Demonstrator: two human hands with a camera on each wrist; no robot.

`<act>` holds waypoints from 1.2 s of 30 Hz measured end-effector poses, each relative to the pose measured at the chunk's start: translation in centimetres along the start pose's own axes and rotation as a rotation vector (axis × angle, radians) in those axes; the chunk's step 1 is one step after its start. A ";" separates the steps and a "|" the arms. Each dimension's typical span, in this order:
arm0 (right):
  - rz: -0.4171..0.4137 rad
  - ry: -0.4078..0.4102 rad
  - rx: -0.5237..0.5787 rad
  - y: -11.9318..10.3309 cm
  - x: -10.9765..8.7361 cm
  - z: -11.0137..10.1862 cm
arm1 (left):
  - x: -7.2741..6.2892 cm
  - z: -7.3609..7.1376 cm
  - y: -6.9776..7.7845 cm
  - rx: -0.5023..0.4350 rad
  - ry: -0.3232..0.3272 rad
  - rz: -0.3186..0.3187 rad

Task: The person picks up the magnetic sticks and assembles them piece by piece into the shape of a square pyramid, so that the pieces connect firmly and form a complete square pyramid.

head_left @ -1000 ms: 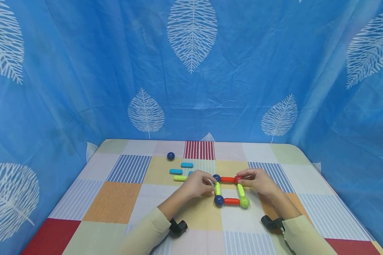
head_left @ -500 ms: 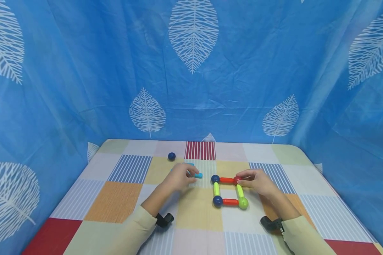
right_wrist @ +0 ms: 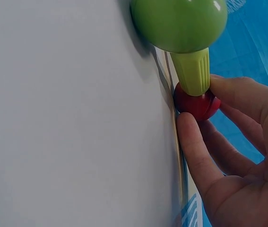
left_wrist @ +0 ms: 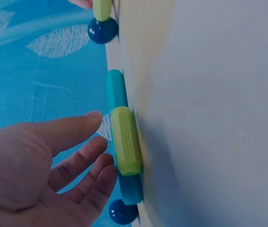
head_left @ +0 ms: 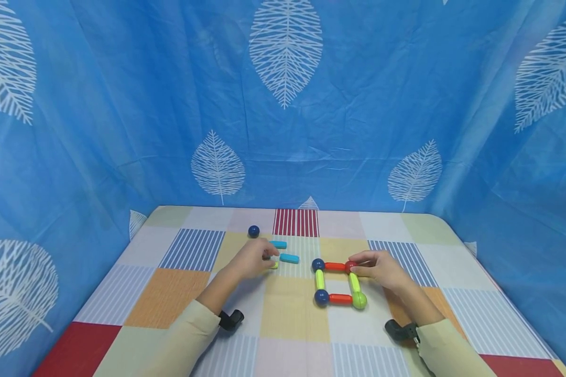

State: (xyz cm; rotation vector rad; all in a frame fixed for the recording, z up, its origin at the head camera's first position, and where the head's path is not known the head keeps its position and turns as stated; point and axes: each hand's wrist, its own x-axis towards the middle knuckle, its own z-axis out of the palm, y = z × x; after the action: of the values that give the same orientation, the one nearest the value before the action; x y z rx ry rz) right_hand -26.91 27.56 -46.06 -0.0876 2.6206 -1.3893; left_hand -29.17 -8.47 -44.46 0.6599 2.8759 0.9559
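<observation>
My right hand (head_left: 379, 268) pinches the red ball (right_wrist: 197, 105) between thumb and fingers, at the far right corner of a square frame on the table. Two red rods (head_left: 340, 299) and two yellow-green rods (head_left: 320, 280) form its sides. Blue balls (head_left: 322, 298) sit at both left corners, and a green ball (head_left: 359, 300) at the near right one. Left of the frame, my left hand (head_left: 252, 259) is over the loose pieces with relaxed fingers. In the left wrist view its fingertips are right beside a loose yellow-green rod (left_wrist: 126, 142), not wrapped around it.
Loose blue rods (head_left: 290, 258) lie between my left hand and the frame. A single dark blue ball (head_left: 253, 231) rests farther back. The patchwork tablecloth (head_left: 170, 298) covers the table, and a blue leaf-print curtain (head_left: 339, 131) encloses the back and sides.
My left hand has moved left from the frame's left side to the loose rods, uncovering blue ones. My right hand stays on the red ball, and the frame has hardly moved.
</observation>
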 end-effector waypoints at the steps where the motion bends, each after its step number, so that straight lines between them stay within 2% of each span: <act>1: -0.002 -0.001 -0.003 0.0 0.0 0.0 | 0.0 0.0 -0.1 0.006 -0.004 -0.008; 16: 0.006 0.000 -0.015 0.1 0.2 0.0 | 0.3 0.4 -0.2 0.087 -0.033 0.046; 26: 0.010 -0.001 -0.012 0.1 0.0 0.0 | 0.4 0.9 -0.2 0.139 -0.051 0.046; 29: 0.003 -0.003 -0.013 0.3 0.1 0.0 | 0.5 0.9 -0.2 0.162 -0.054 0.069; 33: -0.001 -0.002 -0.016 0.3 0.1 0.0 | 0.5 1.0 -0.3 0.143 -0.041 0.098; 36: 0.002 0.001 -0.023 0.1 0.1 -0.1 | 0.3 1.0 -0.2 0.072 -0.034 0.113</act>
State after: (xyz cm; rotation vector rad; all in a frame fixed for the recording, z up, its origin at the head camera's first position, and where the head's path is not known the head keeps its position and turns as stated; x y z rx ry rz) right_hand -27.01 27.69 -46.14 -0.0874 2.6366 -1.3594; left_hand -29.37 -7.92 -45.37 0.8432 2.8820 0.8482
